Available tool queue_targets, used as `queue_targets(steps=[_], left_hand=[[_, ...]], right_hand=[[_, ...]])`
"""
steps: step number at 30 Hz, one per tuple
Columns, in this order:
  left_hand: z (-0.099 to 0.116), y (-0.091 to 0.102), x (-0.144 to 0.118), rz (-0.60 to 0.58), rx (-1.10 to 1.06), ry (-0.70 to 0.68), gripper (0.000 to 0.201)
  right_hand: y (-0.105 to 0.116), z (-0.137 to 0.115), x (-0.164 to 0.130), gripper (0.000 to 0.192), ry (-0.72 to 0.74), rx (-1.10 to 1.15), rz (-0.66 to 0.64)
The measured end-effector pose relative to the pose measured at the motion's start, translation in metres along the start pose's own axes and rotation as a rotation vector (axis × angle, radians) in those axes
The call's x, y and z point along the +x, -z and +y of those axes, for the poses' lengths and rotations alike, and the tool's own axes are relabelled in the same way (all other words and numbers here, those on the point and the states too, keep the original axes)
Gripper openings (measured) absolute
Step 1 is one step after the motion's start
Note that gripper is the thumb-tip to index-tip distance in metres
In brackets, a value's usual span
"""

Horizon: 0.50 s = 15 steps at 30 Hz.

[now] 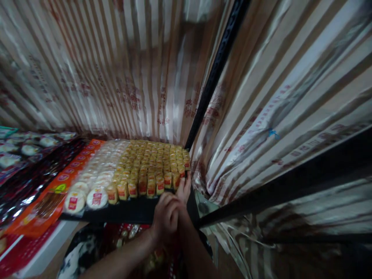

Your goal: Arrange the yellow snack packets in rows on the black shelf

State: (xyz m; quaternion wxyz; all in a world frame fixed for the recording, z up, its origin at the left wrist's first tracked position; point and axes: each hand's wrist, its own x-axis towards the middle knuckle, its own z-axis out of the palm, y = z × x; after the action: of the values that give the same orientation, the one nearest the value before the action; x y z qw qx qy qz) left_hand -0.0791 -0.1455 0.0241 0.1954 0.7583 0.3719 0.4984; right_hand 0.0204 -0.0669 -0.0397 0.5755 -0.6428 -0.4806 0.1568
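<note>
A dark tray [128, 211] holds several rows of small yellow-and-red wrapped cakes [151, 164] on the right and round white wrapped cakes [95, 178] on the left. My right hand [184, 190] reaches to the tray's front right corner, fingers touching the end packet of the front row. My left hand [165, 219] lies curled over the right wrist, at the tray's front edge. Whether either hand grips a packet is hidden.
Striped cloth curtains [122, 69] hang behind and to the right. A black metal post [216, 69] rises at the tray's back right corner. Orange snack packets [58, 186] and dark packets [26, 182] lie to the left.
</note>
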Motion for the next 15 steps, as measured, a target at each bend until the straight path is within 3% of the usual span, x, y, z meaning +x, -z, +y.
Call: queue_targets(steps=[4,7,10,12,15], left_hand=[[-0.001,0.028,-0.093,-0.117,0.009,0.071,0.022],[-0.016,0.044,-0.142,-0.233,0.086,0.291,0.020],[-0.037,0.052,-0.168,-0.371,0.198,0.703,0.025],[-0.052,0.052,-0.175,-0.524,0.245,0.953,0.028],[-0.072,0.050,-0.181,-0.633,0.232,1.089,0.027]], right_hand=[[0.011,-0.029,-0.015,0.052,0.078,0.072,-0.004],[0.018,-0.049,-0.052,0.048,0.085,0.145,-0.100],[0.025,-0.058,-0.110,0.044,0.025,0.219,-0.262],[0.028,-0.053,-0.152,0.039,-0.069,0.158,-0.408],[0.023,-0.029,-0.201,0.036,-0.270,0.086,-0.617]])
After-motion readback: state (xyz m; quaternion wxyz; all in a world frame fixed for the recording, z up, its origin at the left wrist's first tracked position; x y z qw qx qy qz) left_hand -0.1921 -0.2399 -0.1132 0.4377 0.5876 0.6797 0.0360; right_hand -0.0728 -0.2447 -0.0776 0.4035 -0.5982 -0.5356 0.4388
